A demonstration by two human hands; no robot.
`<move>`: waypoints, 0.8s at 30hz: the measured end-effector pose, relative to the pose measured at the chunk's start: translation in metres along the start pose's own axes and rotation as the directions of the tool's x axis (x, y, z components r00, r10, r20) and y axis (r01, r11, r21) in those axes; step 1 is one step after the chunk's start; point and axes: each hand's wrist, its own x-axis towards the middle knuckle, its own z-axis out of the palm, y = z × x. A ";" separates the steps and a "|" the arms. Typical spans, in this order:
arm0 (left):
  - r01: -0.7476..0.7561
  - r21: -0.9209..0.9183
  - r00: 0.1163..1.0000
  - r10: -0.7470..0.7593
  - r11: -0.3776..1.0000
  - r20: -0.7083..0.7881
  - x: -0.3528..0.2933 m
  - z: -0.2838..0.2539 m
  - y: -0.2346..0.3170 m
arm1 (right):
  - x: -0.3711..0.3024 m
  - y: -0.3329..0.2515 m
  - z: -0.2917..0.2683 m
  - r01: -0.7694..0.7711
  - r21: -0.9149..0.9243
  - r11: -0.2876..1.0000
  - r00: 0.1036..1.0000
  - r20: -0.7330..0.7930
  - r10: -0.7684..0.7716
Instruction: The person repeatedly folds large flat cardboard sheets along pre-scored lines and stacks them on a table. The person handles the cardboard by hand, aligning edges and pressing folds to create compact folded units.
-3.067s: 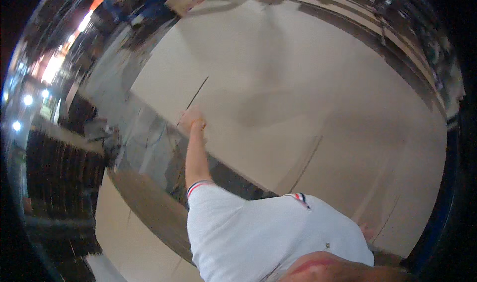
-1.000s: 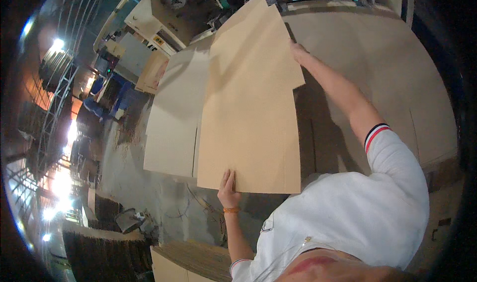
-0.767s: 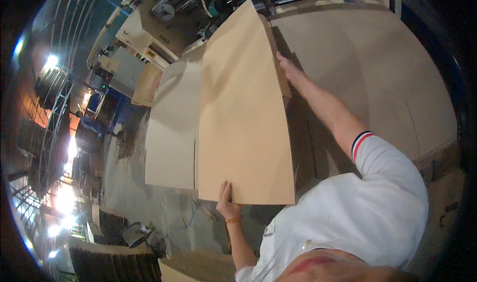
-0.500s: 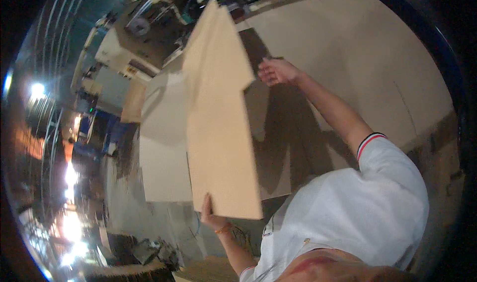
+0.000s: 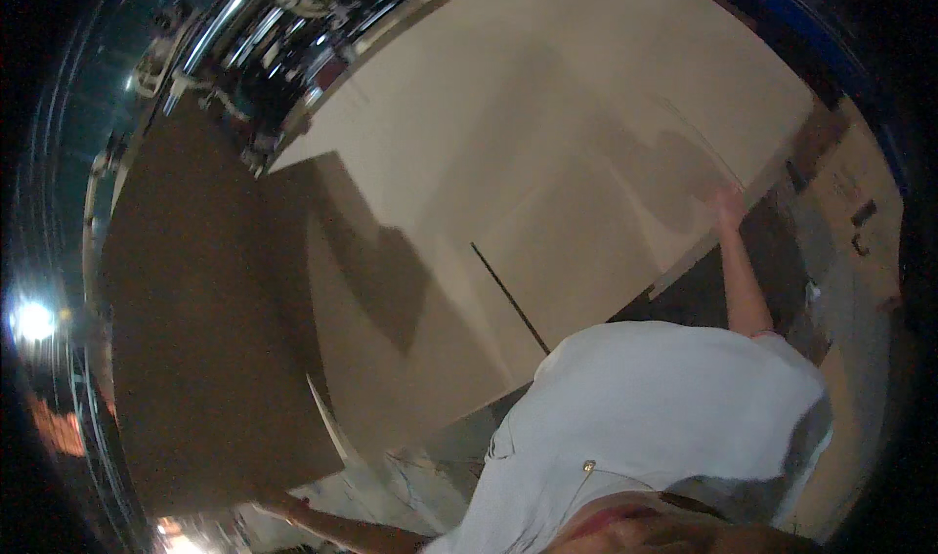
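Note:
A large brown cardboard sheet stands raised at the left, its shaded face toward me. My left hand grips it at the lower edge, with part of the fingers hidden. Far over to the right, my right hand is at the edge of a broad pale cardboard sheet lying flat before me. That hand is smeared by motion, so its fingers and any contact are unclear. A narrow dark slot runs through the flat cardboard near my body.
Machinery with shiny metal rollers stretches along the far left side. A dark blue beam curves past the far right. Brown cardboard lies beyond my right hand. A bright lamp glows at the left.
The raised sheet has swung left in my left hand and now shows its dark face. My right hand has moved from beside that sheet to the flat cardboard's right edge. The view has shifted.

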 end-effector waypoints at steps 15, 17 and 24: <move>0.097 -0.052 0.992 -0.101 0.994 -0.079 -0.014 -0.030 -0.017 | 0.066 -0.010 -0.059 -0.537 0.681 0.498 0.844 0.433 0.318; -0.072 -0.269 0.985 0.026 0.961 -0.171 -0.027 0.000 0.018 | 0.074 -0.011 -0.080 -0.446 0.704 0.552 0.890 0.416 0.188; -0.250 0.076 0.954 0.259 0.965 -0.153 -0.014 -0.027 0.127 | 0.022 -0.012 -0.164 -0.369 0.785 0.498 0.927 0.348 0.139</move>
